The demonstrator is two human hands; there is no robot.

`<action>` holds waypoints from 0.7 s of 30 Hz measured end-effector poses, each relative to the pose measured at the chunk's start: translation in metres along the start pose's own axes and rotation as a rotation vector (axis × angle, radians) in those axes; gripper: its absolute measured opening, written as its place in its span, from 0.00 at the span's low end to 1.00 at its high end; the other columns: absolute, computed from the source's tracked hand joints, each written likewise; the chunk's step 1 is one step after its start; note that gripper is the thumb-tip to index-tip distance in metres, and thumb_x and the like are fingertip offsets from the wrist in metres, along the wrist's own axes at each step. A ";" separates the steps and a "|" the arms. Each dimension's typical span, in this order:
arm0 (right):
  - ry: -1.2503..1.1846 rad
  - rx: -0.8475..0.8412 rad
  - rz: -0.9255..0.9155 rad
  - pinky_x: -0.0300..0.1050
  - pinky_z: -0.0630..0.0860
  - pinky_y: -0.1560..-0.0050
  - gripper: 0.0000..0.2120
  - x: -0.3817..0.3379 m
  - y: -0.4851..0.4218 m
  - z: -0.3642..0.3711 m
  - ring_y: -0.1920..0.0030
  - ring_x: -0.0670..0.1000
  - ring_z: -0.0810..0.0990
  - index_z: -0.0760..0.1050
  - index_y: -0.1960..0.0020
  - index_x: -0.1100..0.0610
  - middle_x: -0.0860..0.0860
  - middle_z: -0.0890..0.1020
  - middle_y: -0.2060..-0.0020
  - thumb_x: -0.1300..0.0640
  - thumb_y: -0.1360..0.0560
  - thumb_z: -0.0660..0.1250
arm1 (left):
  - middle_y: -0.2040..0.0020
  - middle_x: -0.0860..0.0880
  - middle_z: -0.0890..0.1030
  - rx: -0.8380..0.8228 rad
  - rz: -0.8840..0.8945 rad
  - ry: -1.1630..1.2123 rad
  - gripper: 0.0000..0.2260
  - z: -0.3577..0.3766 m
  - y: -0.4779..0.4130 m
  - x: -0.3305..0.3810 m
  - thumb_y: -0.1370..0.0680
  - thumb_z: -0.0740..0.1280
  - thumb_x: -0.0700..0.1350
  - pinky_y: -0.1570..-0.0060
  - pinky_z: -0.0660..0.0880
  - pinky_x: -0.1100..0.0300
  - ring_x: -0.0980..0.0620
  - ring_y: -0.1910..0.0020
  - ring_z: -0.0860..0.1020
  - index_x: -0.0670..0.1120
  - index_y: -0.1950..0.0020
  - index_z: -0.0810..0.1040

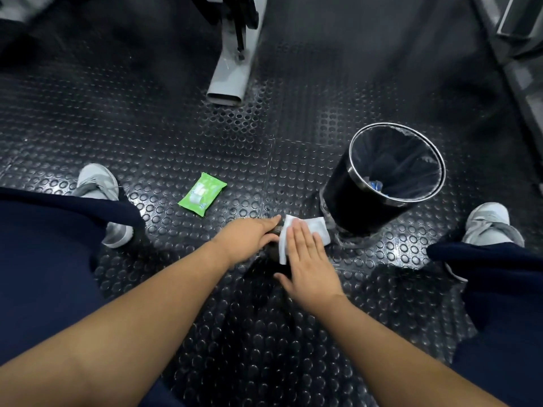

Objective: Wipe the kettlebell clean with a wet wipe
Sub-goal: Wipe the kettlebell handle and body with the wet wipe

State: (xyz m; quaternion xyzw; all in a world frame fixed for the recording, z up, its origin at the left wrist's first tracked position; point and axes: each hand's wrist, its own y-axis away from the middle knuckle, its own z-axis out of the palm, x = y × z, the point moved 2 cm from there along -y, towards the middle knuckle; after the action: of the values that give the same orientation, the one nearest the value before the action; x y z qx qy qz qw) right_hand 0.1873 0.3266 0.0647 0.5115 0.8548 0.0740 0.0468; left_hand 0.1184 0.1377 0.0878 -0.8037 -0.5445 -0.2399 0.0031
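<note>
Kettlebell (273,251): dark, on the floor between the person's feet, just beside the base of the bin. Nearly all of it is hidden under the two hands and the wipe; only a dark sliver shows between them.
Wet wipe (316,227): white, spread over the top and right side of the kettlebell. Its far edge lies near the bin's liner and one corner hangs down on the near left.
Right hand (308,259): flat, fingers straight and together, pressing the wet wipe onto the kettlebell; thumb out to the left.
Left hand (246,239): laid on the kettlebell's left side, forefinger stretched toward the wipe's edge. The other fingertips are hidden, so I cannot tell whether they curl round it.
Floor (164,136): black rubber with raised round studs.
Pack of wipes (202,194): green, lying flat, beyond and left of the hands, apart from the kettlebell.
Bin (346,198): black, round, metal-rimmed, with a clear liner; small blue and white scraps at the bottom.
Shoes: grey, one at the left (98,183), one at the right (489,223).
Trousers (44,245): dark blue.
Machine foot (230,74): pale grey, well apart, far beyond the hands.
</note>
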 end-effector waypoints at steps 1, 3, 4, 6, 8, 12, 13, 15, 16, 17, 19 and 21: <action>0.015 -0.004 0.011 0.62 0.49 0.19 0.47 0.007 0.004 0.001 0.19 0.60 0.32 0.35 0.19 0.66 0.63 0.35 0.19 0.33 0.18 0.51 | 0.22 0.56 0.70 -0.001 -0.011 -0.010 0.25 0.001 0.000 -0.001 0.14 0.58 0.58 0.32 0.71 0.57 0.53 0.27 0.73 0.56 0.17 0.60; -0.018 0.004 0.070 0.60 0.49 0.19 0.47 0.014 0.004 0.000 0.19 0.60 0.34 0.34 0.19 0.66 0.63 0.35 0.19 0.33 0.18 0.50 | 0.22 0.56 0.69 -0.012 -0.017 -0.011 0.26 0.002 0.000 -0.002 0.14 0.58 0.59 0.31 0.71 0.56 0.53 0.26 0.72 0.56 0.17 0.59; -0.056 0.008 0.112 0.59 0.47 0.18 0.48 0.014 0.001 -0.002 0.18 0.59 0.35 0.34 0.19 0.65 0.62 0.36 0.19 0.31 0.18 0.50 | 0.22 0.56 0.69 -0.016 -0.015 -0.011 0.26 0.003 0.000 -0.002 0.14 0.58 0.59 0.31 0.71 0.56 0.53 0.26 0.72 0.56 0.16 0.59; -0.126 0.013 0.190 0.58 0.45 0.18 0.49 0.012 -0.012 -0.009 0.18 0.59 0.37 0.35 0.19 0.65 0.62 0.37 0.19 0.28 0.20 0.48 | 0.22 0.56 0.70 -0.006 -0.016 -0.010 0.26 0.003 0.000 -0.004 0.14 0.58 0.58 0.31 0.71 0.56 0.53 0.27 0.73 0.57 0.17 0.59; -0.163 -0.008 0.216 0.59 0.46 0.18 0.50 0.004 -0.028 -0.020 0.18 0.60 0.39 0.39 0.18 0.64 0.62 0.41 0.18 0.27 0.21 0.46 | 0.24 0.56 0.72 0.002 -0.020 -0.006 0.25 0.002 -0.001 -0.004 0.14 0.59 0.57 0.34 0.73 0.56 0.52 0.29 0.75 0.58 0.17 0.60; -0.180 -0.047 0.125 0.60 0.44 0.18 0.47 -0.019 -0.048 -0.028 0.18 0.61 0.41 0.43 0.17 0.64 0.62 0.45 0.18 0.31 0.20 0.53 | 0.29 0.57 0.78 0.002 0.004 -0.004 0.24 0.001 -0.001 0.001 0.15 0.61 0.49 0.41 0.78 0.53 0.51 0.37 0.81 0.61 0.19 0.63; -0.173 -0.031 0.122 0.59 0.44 0.18 0.48 -0.022 -0.047 -0.027 0.18 0.61 0.42 0.43 0.17 0.64 0.62 0.45 0.18 0.32 0.20 0.55 | 0.29 0.59 0.78 0.007 0.012 -0.003 0.24 0.000 0.000 0.001 0.15 0.61 0.48 0.42 0.79 0.53 0.52 0.38 0.81 0.61 0.20 0.64; -0.152 0.016 0.105 0.59 0.45 0.18 0.49 -0.023 -0.035 -0.020 0.17 0.60 0.41 0.43 0.17 0.65 0.63 0.44 0.18 0.33 0.21 0.59 | 0.26 0.61 0.75 0.024 0.030 0.003 0.23 0.000 0.002 0.001 0.15 0.59 0.49 0.40 0.78 0.55 0.53 0.35 0.80 0.61 0.20 0.65; -0.135 0.034 0.076 0.60 0.46 0.18 0.49 -0.020 -0.027 -0.015 0.17 0.60 0.40 0.43 0.17 0.65 0.62 0.43 0.18 0.34 0.21 0.60 | 0.25 0.60 0.74 0.027 0.034 0.001 0.22 0.000 0.002 0.001 0.14 0.58 0.51 0.39 0.76 0.55 0.54 0.33 0.78 0.60 0.19 0.64; -0.108 0.041 0.042 0.61 0.47 0.18 0.49 -0.014 -0.019 -0.010 0.18 0.60 0.38 0.41 0.18 0.65 0.62 0.42 0.18 0.35 0.21 0.60 | 0.24 0.59 0.73 0.027 0.033 -0.009 0.23 -0.001 0.002 0.000 0.14 0.58 0.53 0.36 0.75 0.56 0.54 0.31 0.77 0.58 0.18 0.62; -0.059 0.021 0.020 0.61 0.49 0.19 0.49 0.002 -0.005 -0.002 0.18 0.59 0.34 0.36 0.18 0.65 0.62 0.37 0.19 0.35 0.19 0.57 | 0.23 0.56 0.72 0.016 0.019 -0.043 0.25 0.001 0.001 -0.001 0.13 0.56 0.56 0.34 0.73 0.57 0.54 0.29 0.75 0.55 0.17 0.59; -0.062 0.003 0.095 0.60 0.50 0.19 0.49 0.022 -0.001 0.003 0.18 0.59 0.35 0.34 0.19 0.65 0.62 0.35 0.19 0.33 0.19 0.55 | 0.23 0.54 0.71 0.000 0.006 -0.070 0.26 0.001 0.000 -0.001 0.14 0.55 0.58 0.33 0.73 0.57 0.53 0.28 0.74 0.54 0.16 0.58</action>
State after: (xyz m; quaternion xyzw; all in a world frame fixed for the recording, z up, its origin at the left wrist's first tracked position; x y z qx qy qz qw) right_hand 0.1769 0.3460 0.0611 0.5535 0.8279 0.0588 0.0690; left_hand 0.1187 0.1371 0.0866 -0.8131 -0.5420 -0.2117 -0.0155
